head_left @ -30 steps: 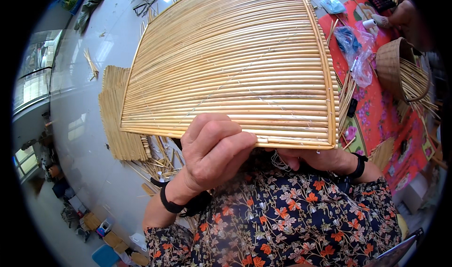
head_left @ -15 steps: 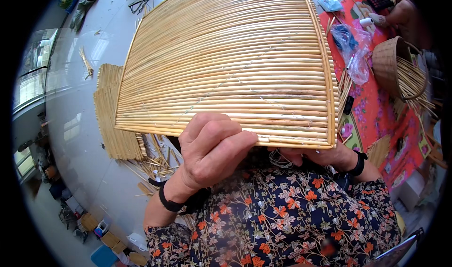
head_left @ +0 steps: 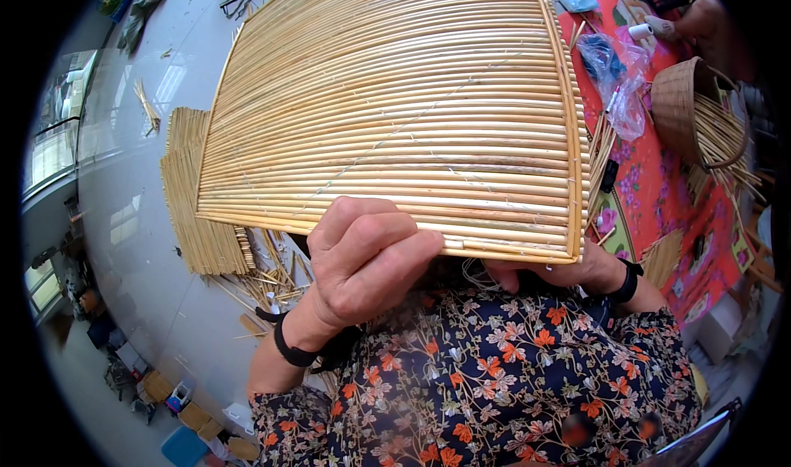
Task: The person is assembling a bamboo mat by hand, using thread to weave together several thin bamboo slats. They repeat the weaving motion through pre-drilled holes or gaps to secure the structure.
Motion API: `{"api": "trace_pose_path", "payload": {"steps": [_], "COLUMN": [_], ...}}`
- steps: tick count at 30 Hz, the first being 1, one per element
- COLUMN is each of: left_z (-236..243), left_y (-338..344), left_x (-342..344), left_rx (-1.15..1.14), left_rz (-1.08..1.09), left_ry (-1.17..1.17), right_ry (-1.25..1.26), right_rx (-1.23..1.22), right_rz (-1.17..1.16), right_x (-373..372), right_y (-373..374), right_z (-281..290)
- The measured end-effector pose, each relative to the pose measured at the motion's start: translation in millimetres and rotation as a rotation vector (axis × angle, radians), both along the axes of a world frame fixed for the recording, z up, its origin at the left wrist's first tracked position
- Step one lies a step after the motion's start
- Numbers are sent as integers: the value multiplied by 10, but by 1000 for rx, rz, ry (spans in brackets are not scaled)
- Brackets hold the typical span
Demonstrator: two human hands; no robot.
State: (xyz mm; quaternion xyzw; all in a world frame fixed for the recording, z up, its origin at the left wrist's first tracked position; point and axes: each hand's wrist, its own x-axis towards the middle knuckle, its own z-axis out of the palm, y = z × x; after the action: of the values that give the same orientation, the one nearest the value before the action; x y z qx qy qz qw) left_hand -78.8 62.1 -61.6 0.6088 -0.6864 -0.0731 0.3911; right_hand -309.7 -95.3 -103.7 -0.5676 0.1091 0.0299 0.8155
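A large panel of thin yellow stalks [head_left: 395,113], laid side by side and stitched with thread, is tilted up in front of me. A narrow stalk border edges it. My left hand [head_left: 362,257] is closed over its near edge, knuckles up, fingertips hidden. Under the near right corner is my right hand [head_left: 548,274], mostly covered by the panel. Only part of its fingers and the wrist show, so its grip is hidden. A loose loop of pale thread [head_left: 478,276] hangs below the edge between my hands.
A smaller stalk mat [head_left: 185,187] and scattered stalk pieces [head_left: 276,273] lie at the left. On the right, a red flowered cloth [head_left: 651,195] holds a plastic bag [head_left: 626,109] and a tipped basket [head_left: 680,109] of stalks. Another person's hand [head_left: 700,18] shows at the far right.
The panel has shifted very slightly left and its near right corner sits a little lower. Both hands keep nearly the same places.
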Motion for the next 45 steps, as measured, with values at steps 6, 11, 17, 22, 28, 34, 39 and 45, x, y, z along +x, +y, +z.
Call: {"api": "trace_pose_path", "payload": {"steps": [6,11,17,22,28,34,39,45], "left_z": [-60,-63,-121,-128,-397,-403,-373,-473], "left_y": [-36,-65,56,101,-9,-57,-73,-119], "left_x": [-24,-13,-25,-100,-19,-38,-36,-49], "left_rx": [-97,-129,-149,-194,-217,-250,-255,-238], "left_rz": [21,20,62,131,185,196,211,138], "left_ry": [-13,-28,-69,-97,-46,-19,-13,-75], "right_ry": [67,-94,185,-135,-141,-11,-311,-550], "right_rx": [475,800,-631,-1105,-1013,-983,-1062,-968], "right_rz": [-34,-123,-399,-478,254,333,365,83], "right_x": [-10,106,-74,-9,929,1085,1163,1809], "right_y": [57,154,-350,-666,-648,-550,-586,-825], "right_z": [22,49,231,880,884,791,616,857]}}
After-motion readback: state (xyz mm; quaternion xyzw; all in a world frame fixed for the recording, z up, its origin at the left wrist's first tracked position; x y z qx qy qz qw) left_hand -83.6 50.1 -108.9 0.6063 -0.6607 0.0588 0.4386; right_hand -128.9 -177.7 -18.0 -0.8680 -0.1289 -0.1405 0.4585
